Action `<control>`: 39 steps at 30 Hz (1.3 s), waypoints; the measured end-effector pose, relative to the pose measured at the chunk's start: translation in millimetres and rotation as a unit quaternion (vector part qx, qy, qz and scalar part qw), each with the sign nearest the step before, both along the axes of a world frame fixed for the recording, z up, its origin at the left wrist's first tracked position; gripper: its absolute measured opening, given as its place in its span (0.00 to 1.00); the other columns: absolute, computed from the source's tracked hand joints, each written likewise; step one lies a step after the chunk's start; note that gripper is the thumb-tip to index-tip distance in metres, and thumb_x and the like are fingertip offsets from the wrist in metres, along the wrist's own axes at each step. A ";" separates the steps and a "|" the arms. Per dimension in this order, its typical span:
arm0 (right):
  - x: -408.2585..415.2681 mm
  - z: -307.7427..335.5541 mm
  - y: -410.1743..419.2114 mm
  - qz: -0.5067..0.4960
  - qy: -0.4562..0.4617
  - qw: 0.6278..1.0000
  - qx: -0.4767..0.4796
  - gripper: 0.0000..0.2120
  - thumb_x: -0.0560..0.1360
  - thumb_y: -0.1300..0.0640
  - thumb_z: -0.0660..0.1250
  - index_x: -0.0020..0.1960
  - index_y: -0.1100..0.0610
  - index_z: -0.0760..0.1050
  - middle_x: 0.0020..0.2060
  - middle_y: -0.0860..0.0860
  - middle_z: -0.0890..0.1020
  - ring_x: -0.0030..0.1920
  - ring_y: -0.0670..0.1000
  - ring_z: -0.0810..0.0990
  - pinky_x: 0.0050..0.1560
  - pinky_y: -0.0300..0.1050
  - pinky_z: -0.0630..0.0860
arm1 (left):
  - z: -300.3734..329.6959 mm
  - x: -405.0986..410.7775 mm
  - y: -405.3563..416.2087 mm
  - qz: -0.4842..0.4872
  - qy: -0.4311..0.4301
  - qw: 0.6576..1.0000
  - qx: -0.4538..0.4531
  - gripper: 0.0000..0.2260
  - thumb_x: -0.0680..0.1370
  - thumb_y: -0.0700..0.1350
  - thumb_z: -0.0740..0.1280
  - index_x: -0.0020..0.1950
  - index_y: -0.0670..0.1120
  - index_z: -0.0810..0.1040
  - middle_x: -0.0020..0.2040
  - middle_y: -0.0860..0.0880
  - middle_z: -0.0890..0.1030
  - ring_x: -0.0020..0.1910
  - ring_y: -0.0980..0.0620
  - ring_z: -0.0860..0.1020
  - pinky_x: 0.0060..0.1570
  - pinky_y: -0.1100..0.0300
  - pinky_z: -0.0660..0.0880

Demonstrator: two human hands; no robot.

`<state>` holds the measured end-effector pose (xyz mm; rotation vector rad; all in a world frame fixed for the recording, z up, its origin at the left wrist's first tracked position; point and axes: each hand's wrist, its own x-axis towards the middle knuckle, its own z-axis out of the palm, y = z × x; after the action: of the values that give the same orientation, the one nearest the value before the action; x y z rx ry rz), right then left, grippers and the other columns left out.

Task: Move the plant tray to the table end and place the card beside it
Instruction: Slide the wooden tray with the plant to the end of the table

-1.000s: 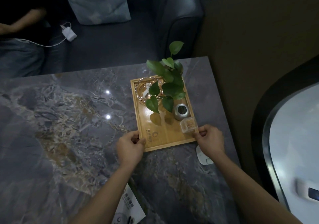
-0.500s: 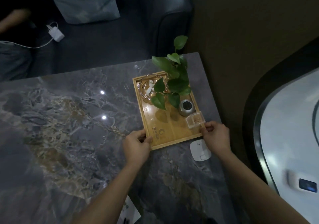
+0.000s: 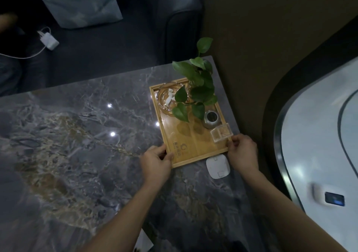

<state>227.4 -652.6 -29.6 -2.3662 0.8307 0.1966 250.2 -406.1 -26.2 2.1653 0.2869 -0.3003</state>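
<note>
Tray nearing the far right corner of the table; card not yet handled.

Your left hand (image 3: 155, 159) is gripping the near left corner of the plant tray (image 3: 195, 147), thumb over the rim, and your right hand (image 3: 242, 151) is pinching the near right corner beside the clear box (image 3: 221, 133). Over the last second you have been sliding the tray away from you, uncovering the white pad (image 3: 218, 166) now lying just behind its near edge. The plant (image 3: 195, 90) is already overhanging the far edge of the table (image 3: 77, 135), so travel looks nearly used up; setting down is likely next. The card (image 3: 142, 243) is waiting at the near edge, partly hidden by your left forearm.
</note>
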 end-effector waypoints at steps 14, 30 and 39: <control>-61.6 10.2 44.8 0.226 -0.063 0.969 -0.071 0.23 0.72 0.63 0.65 0.67 0.60 0.70 0.67 0.58 0.73 0.67 0.58 0.70 0.68 0.56 0.69 | -6.3 -0.6 -0.6 -0.012 -0.014 1.000 0.011 0.18 0.73 0.38 0.75 0.62 0.41 0.81 0.43 0.51 0.79 0.42 0.53 0.79 0.45 0.66 0.75; -62.5 7.5 41.7 0.240 -0.015 0.966 -0.091 0.26 0.70 0.59 0.62 0.69 0.58 0.69 0.70 0.58 0.71 0.74 0.58 0.64 0.69 0.60 0.68 | -4.8 2.5 -21.9 -0.064 -0.021 0.998 0.011 0.13 0.74 0.38 0.74 0.59 0.41 0.84 0.39 0.58 0.73 0.42 0.54 0.76 0.50 0.56 0.78; -60.1 6.9 30.5 0.228 0.002 0.968 -0.105 0.26 0.72 0.60 0.65 0.70 0.59 0.68 0.71 0.58 0.70 0.74 0.59 0.63 0.71 0.59 0.66 | -3.0 13.0 -35.0 -0.105 -0.020 0.994 0.022 0.14 0.75 0.38 0.73 0.61 0.42 0.83 0.40 0.60 0.71 0.42 0.59 0.74 0.44 0.72 0.69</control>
<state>167.3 -622.1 -22.7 -2.7308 0.3052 0.3139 263.3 -441.1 -29.2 2.2456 0.0433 -0.3711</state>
